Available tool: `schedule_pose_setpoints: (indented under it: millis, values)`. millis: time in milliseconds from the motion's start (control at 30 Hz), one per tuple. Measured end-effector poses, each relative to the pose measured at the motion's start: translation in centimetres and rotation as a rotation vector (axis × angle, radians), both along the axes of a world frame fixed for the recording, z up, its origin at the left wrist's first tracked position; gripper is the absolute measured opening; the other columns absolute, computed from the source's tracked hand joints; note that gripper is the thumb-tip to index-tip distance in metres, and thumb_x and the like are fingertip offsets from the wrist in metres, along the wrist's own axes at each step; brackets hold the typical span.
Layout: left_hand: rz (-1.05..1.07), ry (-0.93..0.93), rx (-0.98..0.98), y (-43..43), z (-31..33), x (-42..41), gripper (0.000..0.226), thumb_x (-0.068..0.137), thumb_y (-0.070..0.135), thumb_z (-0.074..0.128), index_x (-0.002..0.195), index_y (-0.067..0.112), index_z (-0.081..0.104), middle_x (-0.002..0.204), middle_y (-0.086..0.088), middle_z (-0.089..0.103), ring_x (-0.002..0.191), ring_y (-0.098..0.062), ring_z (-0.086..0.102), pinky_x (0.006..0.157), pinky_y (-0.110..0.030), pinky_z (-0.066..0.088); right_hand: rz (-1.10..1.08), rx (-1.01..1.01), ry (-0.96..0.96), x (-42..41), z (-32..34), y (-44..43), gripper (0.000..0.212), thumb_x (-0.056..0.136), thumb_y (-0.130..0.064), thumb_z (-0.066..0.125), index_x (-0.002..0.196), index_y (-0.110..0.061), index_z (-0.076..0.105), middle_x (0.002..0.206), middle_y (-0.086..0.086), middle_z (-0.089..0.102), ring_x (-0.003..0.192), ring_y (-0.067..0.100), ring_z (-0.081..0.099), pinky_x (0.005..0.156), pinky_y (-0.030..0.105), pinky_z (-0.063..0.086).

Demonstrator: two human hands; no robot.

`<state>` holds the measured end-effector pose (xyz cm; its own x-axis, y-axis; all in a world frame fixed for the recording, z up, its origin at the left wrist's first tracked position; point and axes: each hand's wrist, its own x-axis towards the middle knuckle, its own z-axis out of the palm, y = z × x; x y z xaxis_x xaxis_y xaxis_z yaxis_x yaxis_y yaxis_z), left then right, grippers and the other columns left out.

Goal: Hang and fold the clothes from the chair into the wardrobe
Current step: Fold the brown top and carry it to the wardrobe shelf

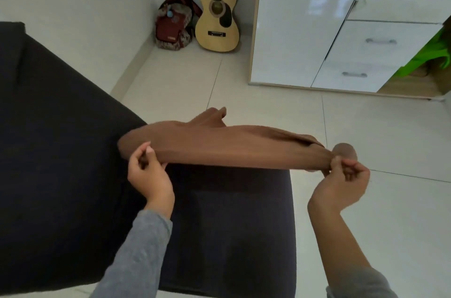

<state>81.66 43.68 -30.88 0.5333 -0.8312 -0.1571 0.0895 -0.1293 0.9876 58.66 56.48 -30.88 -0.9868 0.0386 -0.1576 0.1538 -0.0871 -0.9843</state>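
sleeves (136, 253) of grey cloth cover the forearms at the bottom of the view, the right one pushed up toward the elbow. the left hand (148, 173) and right hand (341, 180) hold a brown cloth (219, 149) stretched between them, just above the dark chair (231, 224). the left grip is narrow, thumb and fingers pinching the cloth's left end. the right grip is curled tight round the bunched right end, where a small rounded knob of fabric sticks out past the fingers. a fold of the cloth pokes up behind its middle. the chair's seat lies under the cloth, and its wider dark part fills the left side. beyond it spreads a pale tiled floor (366, 200). farther off stands a glossy white wardrobe (305, 17) with two drawers (366, 54), its right part open on a green garment (434, 54). in the far corner a guitar (217, 17) leans on the wall beside a red bag (173, 22).
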Motion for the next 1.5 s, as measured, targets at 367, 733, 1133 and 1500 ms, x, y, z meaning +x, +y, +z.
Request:
schedule_pose_setpoints:
  millis: [367,733,1133,1500]
  values:
    - [-0.088,-0.117,0.536,11.3,-16.9,7.2,0.019,0.095,0.004,0.051,0.108,0.007,0.065,0.117,-0.007,0.055,0.104,-0.023,0.054,0.085,-0.034,0.048,0.132,0.623,-0.245,6.2,-16.5,11.1,0.004,0.09,-0.009,0.056,0.094,-0.011,0.055,0.09,0.008,0.057,0.082,0.024,0.054,0.08,0.036,0.045]
    - [-0.152,-0.842,0.55,10.7,-14.7,6.0,0.039,0.075,0.003,0.067,0.112,0.01,0.054,0.128,-0.02,0.036,0.112,-0.04,0.038,0.095,-0.052,0.031,0.419,0.932,-0.236,6.2,-17.7,8.9,0.029,0.085,-0.003,0.055,0.113,-0.005,0.055,0.127,0.015,0.043,0.114,0.036,0.046,0.093,0.047,0.042]
    - [-0.741,-1.305,0.329,7.6,-19.8,7.6,0.036,0.091,0.03,0.05,0.123,0.015,0.055,0.131,-0.016,0.048,0.119,-0.037,0.046,0.093,-0.055,0.038,0.944,0.909,0.225,3.6,-20.2,2.5,0.045,0.099,-0.018,0.038,0.144,-0.018,0.034,0.152,0.004,0.029,0.139,0.023,0.028,0.114,0.046,0.027]
    - [-0.814,-1.041,0.123,-3.8,-16.7,1.5,0.037,0.086,0.015,0.06,0.122,0.014,0.052,0.13,-0.005,0.051,0.123,-0.022,0.042,0.103,-0.039,0.029,0.872,0.809,0.356,5.6,-17.4,-5.8,0.021,0.088,-0.005,0.053,0.108,-0.012,0.056,0.114,0.002,0.052,0.106,0.017,0.05,0.097,0.043,0.045]
